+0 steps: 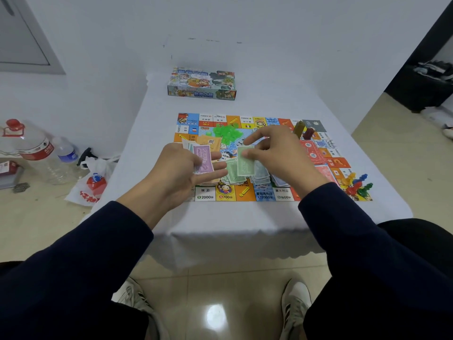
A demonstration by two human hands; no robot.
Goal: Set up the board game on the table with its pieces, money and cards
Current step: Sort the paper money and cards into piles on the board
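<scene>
From the head camera, the game board point(267, 158) lay flat on the white-clothed tabletop point(152, 114), its coloured squares running round the edge. The left hand point(181, 173) hovered over the board's near-left part, palm turned up, with a small fan of notes held in its grip; the topmost was a purple note point(204, 158) marked 5000, pinned by the thumb against the fingers, which lay nearly straight beneath it. The right hand point(277, 153) was over the middle of the board, its grip closed in a pinch of thumb and forefinger on a single green note point(245, 163), the other fingers loosely curled. Under and between both hands a loose heap of money point(247, 176) in green, blue-grey and orange lay spread on the board's centre. Beyond it sat a cluster of green plastic houses point(226, 133), and just left of those an orange card point(208, 142). Red cards point(316, 153) lay on the board's right side, partly behind the right wrist. Two upright pieces point(304, 130), one olive and one dark red, stood near the far-right corner. A handful of coloured pawns point(358, 185) in yellow, blue, red and green rested on the near-right corner. The game box point(202, 84) stood closed at the far end of the tabletop, well apart from the board. On the floor to the left were plastic bottles point(39, 153) and a white plastic bag point(92, 180).
</scene>
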